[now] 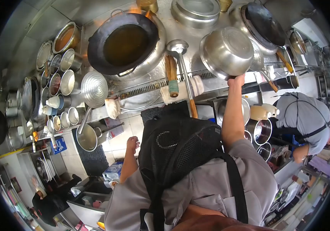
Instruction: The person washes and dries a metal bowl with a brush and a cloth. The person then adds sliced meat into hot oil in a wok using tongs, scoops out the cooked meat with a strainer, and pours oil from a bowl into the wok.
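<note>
My right hand [236, 80] reaches forward and grips the rim of a large metal bowl [230, 50]. The bowl is tipped with its rounded bottom facing up, over the steel cooktop. My left hand [133, 143] hangs low on the left over the floor, with nothing in it and its fingers loosely bent. Ahead on the left a dark wok [124, 42] with oily liquid sits over a burner, flames showing behind it. Between wok and bowl lie a ladle [177, 46] and a bamboo brush [171, 73]. A perforated skimmer [94, 89] rests at the left counter edge.
Several seasoning containers [68, 82] stand on the left. A covered pot [195, 11] is at the back, and another wok [266, 24] at the back right. A folded cloth [182, 88] lies on the front rail. One person [303, 115] bends at the right; another [53, 200] is lower left.
</note>
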`<state>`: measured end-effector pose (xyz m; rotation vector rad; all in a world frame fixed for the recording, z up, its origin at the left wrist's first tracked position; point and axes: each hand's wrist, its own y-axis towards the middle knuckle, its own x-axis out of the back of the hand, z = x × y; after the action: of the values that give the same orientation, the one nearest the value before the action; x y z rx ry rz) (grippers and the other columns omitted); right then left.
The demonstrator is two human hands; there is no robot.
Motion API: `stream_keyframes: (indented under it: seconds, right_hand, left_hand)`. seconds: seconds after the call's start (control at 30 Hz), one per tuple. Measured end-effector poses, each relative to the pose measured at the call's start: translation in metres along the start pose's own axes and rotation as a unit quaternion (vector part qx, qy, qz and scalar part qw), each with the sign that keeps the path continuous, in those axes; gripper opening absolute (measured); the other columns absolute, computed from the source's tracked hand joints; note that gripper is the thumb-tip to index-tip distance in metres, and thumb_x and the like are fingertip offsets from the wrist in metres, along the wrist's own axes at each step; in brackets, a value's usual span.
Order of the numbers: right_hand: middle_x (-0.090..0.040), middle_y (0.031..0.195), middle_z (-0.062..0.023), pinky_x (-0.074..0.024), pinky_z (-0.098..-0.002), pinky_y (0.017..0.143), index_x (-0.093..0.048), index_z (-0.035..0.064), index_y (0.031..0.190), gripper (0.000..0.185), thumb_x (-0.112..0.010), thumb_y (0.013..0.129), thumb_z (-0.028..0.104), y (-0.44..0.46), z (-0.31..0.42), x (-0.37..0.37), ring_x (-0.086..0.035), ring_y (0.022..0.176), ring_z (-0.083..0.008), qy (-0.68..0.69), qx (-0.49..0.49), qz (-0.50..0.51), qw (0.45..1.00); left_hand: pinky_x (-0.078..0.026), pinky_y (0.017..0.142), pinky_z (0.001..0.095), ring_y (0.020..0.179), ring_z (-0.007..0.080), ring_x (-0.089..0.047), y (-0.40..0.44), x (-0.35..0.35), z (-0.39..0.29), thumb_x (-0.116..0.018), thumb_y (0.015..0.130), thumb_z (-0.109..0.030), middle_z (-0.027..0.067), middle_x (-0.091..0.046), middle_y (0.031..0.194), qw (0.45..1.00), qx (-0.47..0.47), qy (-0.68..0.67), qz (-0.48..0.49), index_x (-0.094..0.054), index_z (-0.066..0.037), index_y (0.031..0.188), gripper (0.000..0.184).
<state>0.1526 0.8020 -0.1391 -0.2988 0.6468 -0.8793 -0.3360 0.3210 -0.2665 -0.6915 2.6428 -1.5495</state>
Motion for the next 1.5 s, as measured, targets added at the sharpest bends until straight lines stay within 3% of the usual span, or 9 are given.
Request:
stream_keyframes:
  seconds: [0.17,0.43,0.63,0.7,0.9,1.03,1.17,1.33,1.5]
  right_hand:
    - [-0.060,0.130,-0.0184,-0.0527,-0.0450,0.095,-0.054,-0.0106,0.128,0.054,-0.044,0.102,0.036,0.005,-0.009,0.015,-0.061,0.114,-0.0362,-0.291,0.045,-0.144,0.945]
    - [-0.055,0.138,-0.0136,-0.0450,-0.0457,0.106,-0.052,-0.0017,0.133,0.045,-0.042,0.105,0.032,0.014,-0.001,-0.003,-0.056,0.122,-0.0300,-0.002,-0.023,0.088,0.996]
    - [-0.055,0.139,-0.0173,-0.0511,-0.0514,0.098,-0.049,-0.0137,0.132,0.066,-0.040,0.103,0.045,0.028,-0.015,0.022,-0.058,0.122,-0.0338,-0.167,0.001,-0.089,0.982]
    - [-0.057,0.138,-0.0138,-0.0485,-0.0509,0.103,-0.052,-0.0021,0.136,0.053,-0.044,0.102,0.038,0.023,-0.011,0.019,-0.058,0.122,-0.0336,-0.053,-0.030,0.074,0.995]
    - [-0.056,0.139,-0.0133,-0.0478,-0.0488,0.104,-0.052,-0.0020,0.135,0.051,-0.043,0.103,0.036,0.024,-0.014,0.015,-0.058,0.122,-0.0336,-0.097,-0.040,0.102,0.989]
    - [-0.058,0.136,-0.0173,-0.0515,-0.0494,0.097,-0.053,-0.0109,0.128,0.053,-0.042,0.103,0.034,0.004,-0.011,0.017,-0.060,0.118,-0.0335,-0.119,-0.010,-0.081,0.990]
    - [-0.063,0.125,-0.0063,-0.0541,-0.0442,0.087,-0.061,0.0123,0.123,0.030,-0.049,0.100,0.027,0.002,-0.010,0.017,-0.063,0.105,-0.0280,-0.040,-0.051,0.063,0.996]
    - [-0.058,0.135,-0.0174,-0.0515,-0.0437,0.097,-0.054,-0.0081,0.130,0.052,-0.040,0.104,0.035,-0.012,-0.018,0.009,-0.062,0.114,-0.0323,-0.124,-0.001,-0.069,0.990]
    - [-0.057,0.133,-0.0218,-0.0504,-0.0463,0.098,-0.051,-0.0116,0.132,0.052,-0.041,0.102,0.029,-0.017,0.006,-0.007,-0.060,0.115,-0.0349,-0.097,0.069,0.030,0.992]
  left_hand:
    - [-0.049,0.053,0.0267,0.070,0.0149,-0.064,0.009,-0.001,0.008,-0.062,0.090,-0.021,0.0049,-0.063,0.092,0.998,0.010,0.046,0.029,-0.061,-0.007,0.116,0.029]
    - [-0.049,0.053,0.0253,0.070,0.0141,-0.063,0.012,-0.003,0.016,-0.062,0.090,-0.020,0.0041,-0.063,0.091,1.000,0.021,0.022,0.002,-0.061,-0.008,0.116,0.029]
    - [-0.051,0.059,0.0273,0.072,0.0135,-0.063,0.012,-0.003,0.023,-0.063,0.092,-0.024,0.0021,-0.061,0.090,0.997,0.027,-0.070,-0.017,-0.062,-0.010,0.113,0.025]
    - [-0.051,0.058,0.0268,0.072,0.0144,-0.063,0.005,-0.005,0.018,-0.063,0.091,-0.025,0.0029,-0.061,0.091,0.995,0.038,-0.086,-0.034,-0.062,-0.009,0.113,0.027]
    - [-0.052,0.057,0.0266,0.073,0.0151,-0.064,-0.001,0.002,0.023,-0.061,0.092,-0.022,0.0049,-0.061,0.091,0.997,0.053,-0.046,-0.028,-0.062,-0.007,0.114,0.027]
    - [-0.048,0.050,0.0241,0.068,0.0140,-0.063,-0.001,-0.003,0.023,-0.061,0.091,-0.021,0.0038,-0.063,0.089,0.994,0.038,-0.092,-0.047,-0.063,-0.008,0.110,0.023]
    - [-0.048,0.053,0.0244,0.068,0.0134,-0.063,0.003,0.000,0.028,-0.061,0.092,-0.022,0.0028,-0.063,0.089,0.995,0.049,-0.074,-0.033,-0.062,-0.009,0.112,0.024]
    - [-0.049,0.055,0.0256,0.069,0.0128,-0.062,0.015,0.006,0.036,-0.062,0.092,-0.022,0.0028,-0.063,0.089,0.998,0.030,-0.054,-0.005,-0.062,-0.009,0.114,0.025]
    - [-0.048,0.054,0.0259,0.069,0.0130,-0.062,0.003,0.005,0.026,-0.062,0.093,-0.022,0.0035,-0.063,0.089,0.998,0.033,-0.044,-0.009,-0.062,-0.008,0.115,0.027]
